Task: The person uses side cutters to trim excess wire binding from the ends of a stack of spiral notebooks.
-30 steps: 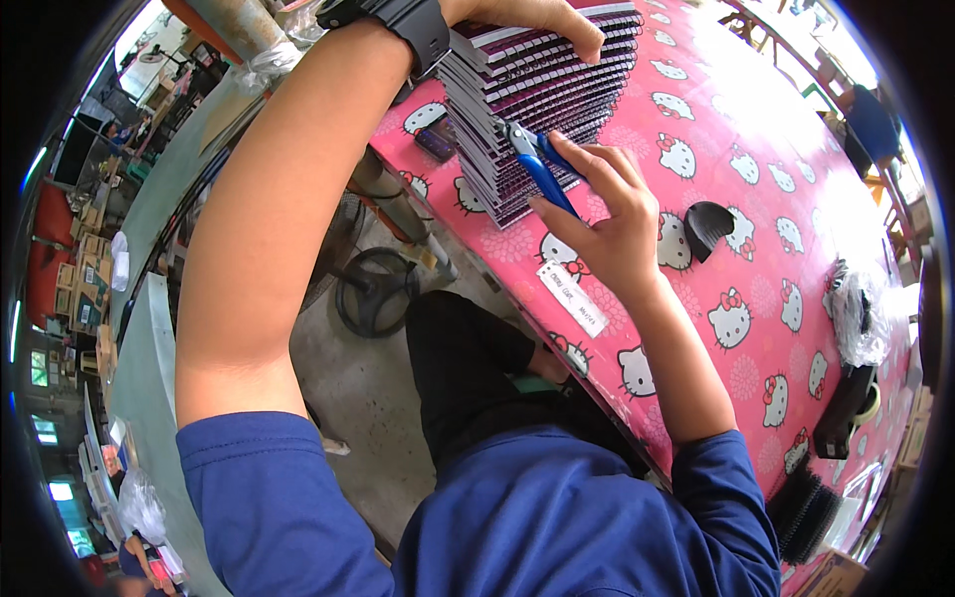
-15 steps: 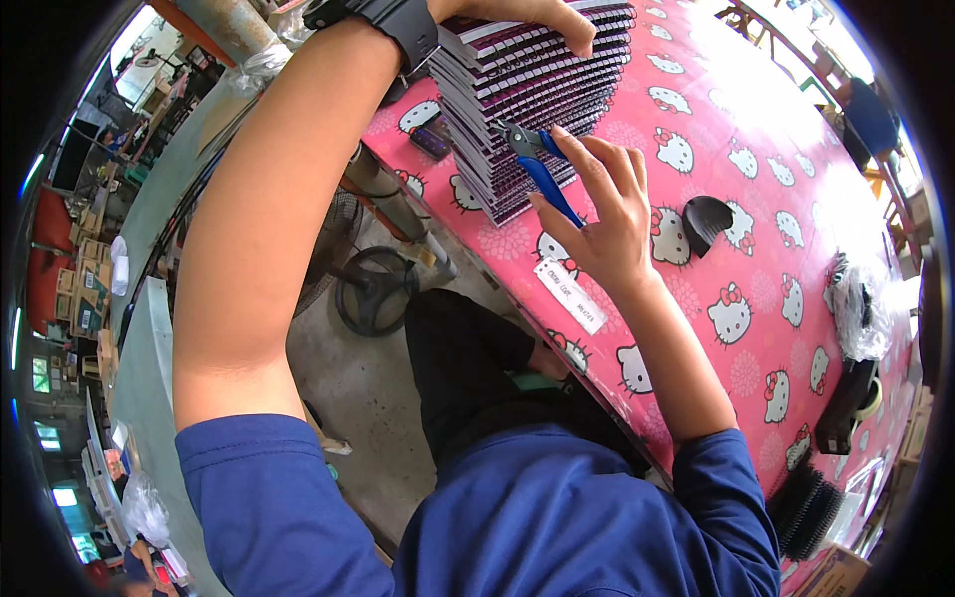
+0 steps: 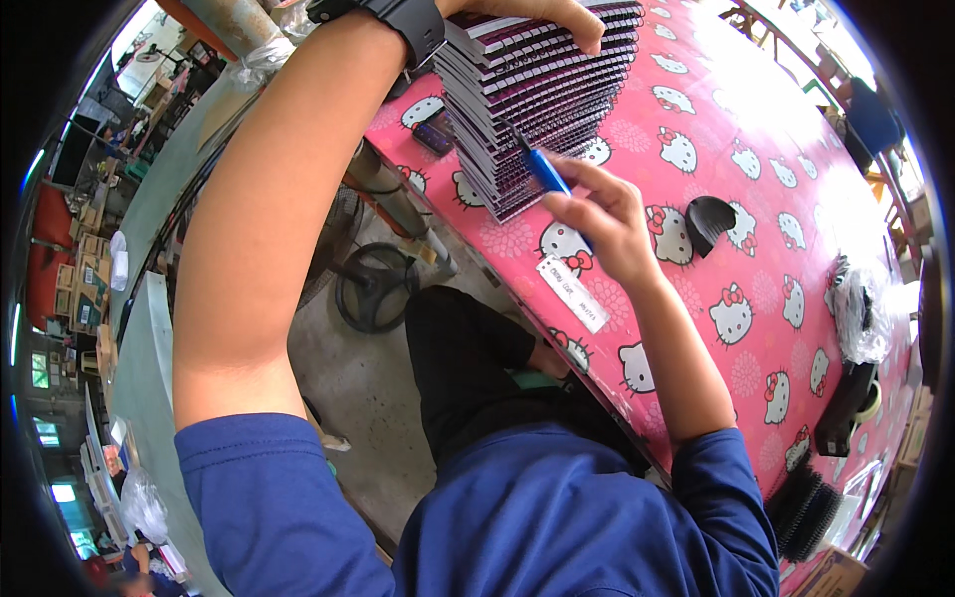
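Observation:
A tall, leaning stack of spiral-bound notebooks (image 3: 537,95) stands on the pink table, its black wire coils facing me. At the upper edge of the picture, my left hand (image 3: 552,12) grips the top of the stack; a digit bends over the coil side and the other fingers are cut off. My right hand (image 3: 615,221) is closed around blue-handled wire cutters (image 3: 545,171). Their jaws point at the coils in the middle of the stack, handles squeezed together. Whether the tips touch a coil, I cannot tell.
A pink patterned cloth (image 3: 696,328) covers the table. On it lie a white label strip (image 3: 573,293), a black curved piece (image 3: 708,225), a dark phone-like object (image 3: 434,135), crumpled clear plastic (image 3: 861,308) and several black coils (image 3: 804,512). A black handwheel (image 3: 376,289) is below the table edge.
The cutters' handles have closed in my right hand, and the hand has turned. My left hand and the notebooks have hardly moved.

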The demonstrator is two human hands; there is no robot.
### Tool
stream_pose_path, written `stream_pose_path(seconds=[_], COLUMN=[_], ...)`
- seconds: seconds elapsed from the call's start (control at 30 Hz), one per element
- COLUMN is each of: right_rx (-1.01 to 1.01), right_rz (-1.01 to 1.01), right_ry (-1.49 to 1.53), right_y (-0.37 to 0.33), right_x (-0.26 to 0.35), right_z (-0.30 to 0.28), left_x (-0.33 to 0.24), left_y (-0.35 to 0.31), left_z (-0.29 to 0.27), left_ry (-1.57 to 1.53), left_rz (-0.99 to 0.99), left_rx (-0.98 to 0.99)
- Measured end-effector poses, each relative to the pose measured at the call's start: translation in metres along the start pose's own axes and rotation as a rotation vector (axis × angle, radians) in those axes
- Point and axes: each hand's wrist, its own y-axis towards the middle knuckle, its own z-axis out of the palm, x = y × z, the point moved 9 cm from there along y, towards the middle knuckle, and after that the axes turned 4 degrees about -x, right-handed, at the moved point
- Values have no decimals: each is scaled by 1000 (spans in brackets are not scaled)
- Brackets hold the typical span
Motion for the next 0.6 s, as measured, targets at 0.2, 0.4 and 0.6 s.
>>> stream_pose_path(seconds=[0.2, 0.4, 0.6], right_rx=[-331, -198, -142], right_rz=[-738, -382, -405], right_ry=[-808, -361, -471], right_y=[-23, -10, -13], right_x=[60, 35, 29], right_z=[9, -2, 5], left_x=[12, -2, 8], left_y=[17, 4, 16], left_z=[1, -3, -2], left_ry=[69, -5, 53], left_rz=[-27, 99, 34], left_rx=[-69, -62, -109])
